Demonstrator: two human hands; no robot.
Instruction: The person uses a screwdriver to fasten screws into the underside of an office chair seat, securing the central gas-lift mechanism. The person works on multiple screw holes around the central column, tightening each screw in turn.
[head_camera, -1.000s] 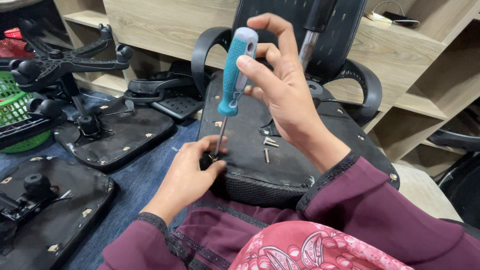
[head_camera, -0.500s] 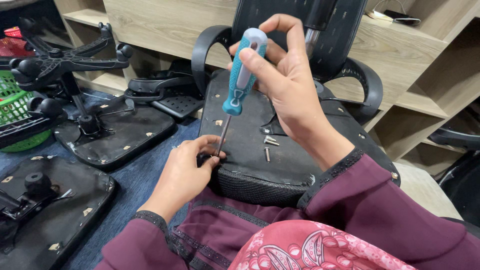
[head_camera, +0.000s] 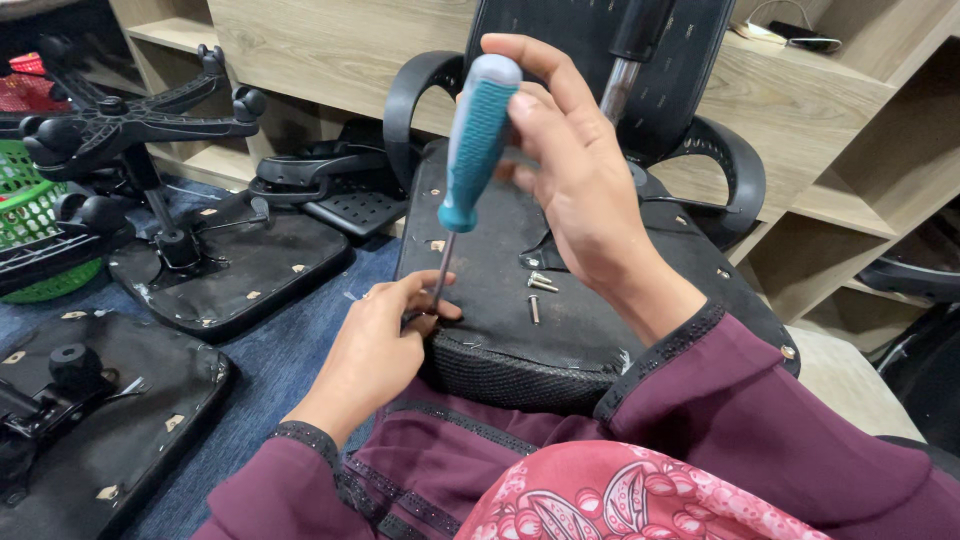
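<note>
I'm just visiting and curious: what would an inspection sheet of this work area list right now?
Surface: blue carpet under the parts.
Job's things: upturned chair seat; teal-handled screwdriver, tip at the seat's near edge; loose screws on the seat.
Clutter: two more seat pans, wheeled chair base, green basket.
Hands: right hand grips the handle; left hand steadies the tip.
Cables: one on the top shelf, beside a dark flat thing.
Surroundings: wooden shelving.
</note>
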